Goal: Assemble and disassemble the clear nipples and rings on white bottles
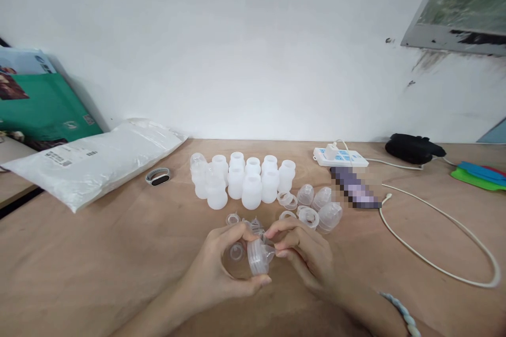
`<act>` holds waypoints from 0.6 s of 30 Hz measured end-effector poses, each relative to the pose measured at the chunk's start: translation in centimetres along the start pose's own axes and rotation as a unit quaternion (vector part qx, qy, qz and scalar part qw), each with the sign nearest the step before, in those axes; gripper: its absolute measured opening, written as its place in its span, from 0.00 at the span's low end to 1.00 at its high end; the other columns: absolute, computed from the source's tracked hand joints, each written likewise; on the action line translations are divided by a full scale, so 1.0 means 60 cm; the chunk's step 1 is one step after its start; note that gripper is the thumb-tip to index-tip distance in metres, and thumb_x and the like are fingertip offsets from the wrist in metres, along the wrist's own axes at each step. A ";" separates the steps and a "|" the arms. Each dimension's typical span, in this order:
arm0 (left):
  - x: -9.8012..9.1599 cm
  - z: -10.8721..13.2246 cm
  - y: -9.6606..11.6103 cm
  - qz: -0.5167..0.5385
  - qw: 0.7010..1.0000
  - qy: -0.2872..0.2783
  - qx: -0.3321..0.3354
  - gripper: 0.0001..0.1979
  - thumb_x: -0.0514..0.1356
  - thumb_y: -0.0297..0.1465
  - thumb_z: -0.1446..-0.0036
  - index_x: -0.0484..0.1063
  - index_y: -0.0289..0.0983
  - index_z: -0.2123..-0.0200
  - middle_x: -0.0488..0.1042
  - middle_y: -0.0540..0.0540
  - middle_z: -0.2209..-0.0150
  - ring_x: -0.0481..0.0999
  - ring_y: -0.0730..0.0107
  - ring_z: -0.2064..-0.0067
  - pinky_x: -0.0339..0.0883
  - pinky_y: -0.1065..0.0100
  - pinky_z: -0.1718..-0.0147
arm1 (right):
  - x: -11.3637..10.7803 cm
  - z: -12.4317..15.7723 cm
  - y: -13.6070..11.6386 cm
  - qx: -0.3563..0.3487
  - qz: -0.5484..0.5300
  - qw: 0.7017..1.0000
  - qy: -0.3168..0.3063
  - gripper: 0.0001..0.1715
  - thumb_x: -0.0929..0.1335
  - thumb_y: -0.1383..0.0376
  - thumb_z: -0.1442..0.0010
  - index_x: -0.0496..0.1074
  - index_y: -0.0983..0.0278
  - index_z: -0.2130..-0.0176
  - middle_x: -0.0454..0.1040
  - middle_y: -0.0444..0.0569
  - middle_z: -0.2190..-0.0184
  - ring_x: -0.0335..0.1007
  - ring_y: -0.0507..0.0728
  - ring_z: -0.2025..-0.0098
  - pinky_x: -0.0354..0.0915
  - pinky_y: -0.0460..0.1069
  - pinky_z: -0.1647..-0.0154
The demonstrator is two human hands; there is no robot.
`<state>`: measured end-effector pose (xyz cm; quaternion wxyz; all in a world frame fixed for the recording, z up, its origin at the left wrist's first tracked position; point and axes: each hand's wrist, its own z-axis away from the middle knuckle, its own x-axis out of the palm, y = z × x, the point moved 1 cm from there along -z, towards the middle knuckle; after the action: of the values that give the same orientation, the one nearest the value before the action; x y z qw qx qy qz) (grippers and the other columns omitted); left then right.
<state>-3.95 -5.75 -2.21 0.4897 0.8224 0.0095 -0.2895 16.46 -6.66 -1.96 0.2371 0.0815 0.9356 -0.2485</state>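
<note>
My left hand [225, 263] grips a clear screw ring [256, 258] between thumb and fingers, tilted on its side. A clear bottle nipple [270, 254] pokes out of the ring toward the right. The fingertips of my right hand [304, 253] pinch the nipple's tip. Behind and beneath my hands lie more clear nipples [233, 219], partly hidden. Several frosted white baby bottles [252, 192] stand in a group farther back; clear caps top a couple at the left. Right of them are loose rings [308, 217] and clear dome caps [329, 217].
A white plastic parcel [106, 158] and a grey wristband [158, 176] lie at left. On the right are a power strip [340, 157], a blurred phone [356, 188], a looping white cable [443, 216], a black case [415, 148] and coloured flat pieces [480, 174]. A wall rises behind.
</note>
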 end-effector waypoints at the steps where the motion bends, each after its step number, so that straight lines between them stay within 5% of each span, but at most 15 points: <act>1: 0.000 0.000 0.001 0.002 1.000 0.000 0.000 0.17 0.70 0.38 0.55 0.67 0.39 0.67 0.71 0.51 0.72 0.68 0.68 0.70 0.61 0.69 0.69 | -0.002 -0.001 0.000 0.005 0.000 1.000 -0.006 0.07 0.61 0.71 0.32 0.66 0.61 0.60 0.76 0.52 0.60 0.76 0.54 0.59 0.73 0.49 0.60; 14: -0.004 0.000 -0.001 0.024 1.000 0.002 -0.020 0.15 0.70 0.35 0.55 0.69 0.38 0.66 0.75 0.50 0.70 0.71 0.67 0.68 0.63 0.69 0.67 | -0.008 -0.001 0.008 0.000 0.004 1.000 -0.021 0.08 0.61 0.73 0.33 0.66 0.61 0.59 0.75 0.52 0.59 0.75 0.55 0.57 0.72 0.50 0.58; 18: 0.000 -0.003 -0.001 0.042 0.999 -0.003 -0.007 0.15 0.69 0.37 0.51 0.72 0.38 0.62 0.78 0.49 0.67 0.74 0.66 0.67 0.66 0.69 0.67 | -0.003 -0.003 0.010 0.014 -0.007 0.999 -0.049 0.12 0.63 0.64 0.31 0.64 0.62 0.48 0.73 0.56 0.52 0.71 0.59 0.49 0.71 0.53 0.52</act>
<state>-3.91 -5.56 -2.19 0.5074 0.8177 -0.0240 -0.2709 16.70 -6.05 -1.99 0.2800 0.0661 0.9198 -0.2668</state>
